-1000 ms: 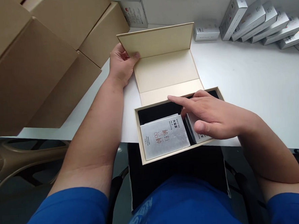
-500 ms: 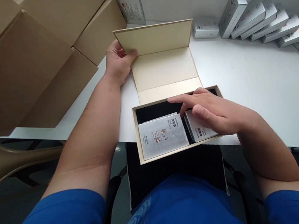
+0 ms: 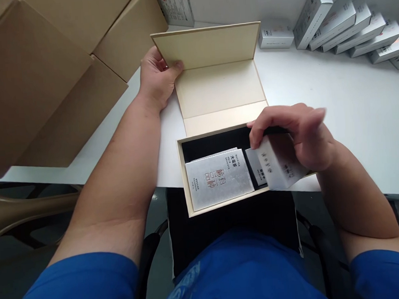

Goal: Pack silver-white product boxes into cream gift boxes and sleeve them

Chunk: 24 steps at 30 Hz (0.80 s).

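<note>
A beige gift box (image 3: pixel 183 177) with a black lining lies open at the white table's near edge. Its hinged lid (image 3: pixel 215 72) is folded back, and my left hand (image 3: pixel 156 77) grips the lid's left edge, thumb on the inside. A silver box with printed characters (image 3: pixel 218 179) lies flat in the left half of the gift box. My right hand (image 3: pixel 296 134) is closed on a small silver box (image 3: pixel 279 162), tilted above the right half. Under it another silver box (image 3: pixel 257 166) shows in part.
Large brown cartons (image 3: pixel 45 64) are stacked at the left on the table (image 3: pixel 335 105). Several silver boxes (image 3: pixel 343 21) lean in a row at the back right, one (image 3: pixel 275 36) lies flat beside them, another (image 3: pixel 175 6) stands at the back.
My right hand, which rested on the box in the gift box's right half with its forefinger stretched out, has closed on a small silver box and tilted it up. My left hand has stayed on the lid.
</note>
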Motion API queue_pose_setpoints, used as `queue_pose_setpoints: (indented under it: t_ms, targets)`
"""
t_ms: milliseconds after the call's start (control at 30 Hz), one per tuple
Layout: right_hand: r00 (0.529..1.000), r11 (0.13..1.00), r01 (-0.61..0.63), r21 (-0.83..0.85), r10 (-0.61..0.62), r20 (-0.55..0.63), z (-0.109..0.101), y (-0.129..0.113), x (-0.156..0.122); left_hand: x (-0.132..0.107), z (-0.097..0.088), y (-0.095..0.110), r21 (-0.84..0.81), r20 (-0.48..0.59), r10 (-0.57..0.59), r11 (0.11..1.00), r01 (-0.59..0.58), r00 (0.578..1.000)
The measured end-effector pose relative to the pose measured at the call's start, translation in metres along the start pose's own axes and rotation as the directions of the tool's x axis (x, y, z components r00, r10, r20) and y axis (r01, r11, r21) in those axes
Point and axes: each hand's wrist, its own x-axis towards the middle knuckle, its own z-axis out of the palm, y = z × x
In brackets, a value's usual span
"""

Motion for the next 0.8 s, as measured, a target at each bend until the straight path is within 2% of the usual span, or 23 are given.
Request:
queue_pose_setpoints:
  t_ms: [100,200,367,500,600,800]
  targets:
    - [0.996,0.999,-0.036,0.001,0.036,-0.082,0.0,0.0,-0.002,-0.001,0.001,0.001,-0.02,-0.011,0.001,1.0,-0.001,1.0]
    - [0.997,0.997,0.004,-0.078,-0.01,-0.08,-0.001,0.0,-0.001,-0.002,0.001,0.003,-0.048,-0.012,0.002,0.999,-0.002,1.0]
    - [0.989,0.945,0.094,-0.313,-0.053,0.135,-0.001,-0.002,0.006,-0.003,0.002,0.005,-0.08,-0.021,-0.004,0.997,0.002,1.0]
    - [0.981,0.92,0.112,-0.375,-0.042,0.19,-0.001,-0.003,0.004,-0.003,0.004,0.007,-0.12,-0.03,0.007,0.993,-0.01,1.0]
    - [0.988,0.918,0.105,-0.383,-0.052,0.147,-0.002,0.001,0.001,-0.003,0.005,0.008,-0.139,-0.031,0.025,0.99,-0.029,0.999]
    - [0.991,0.904,0.094,-0.417,-0.127,-0.051,0.001,0.008,0.003,0.0,0.0,0.006,-0.126,-0.011,0.002,0.992,-0.003,1.0]
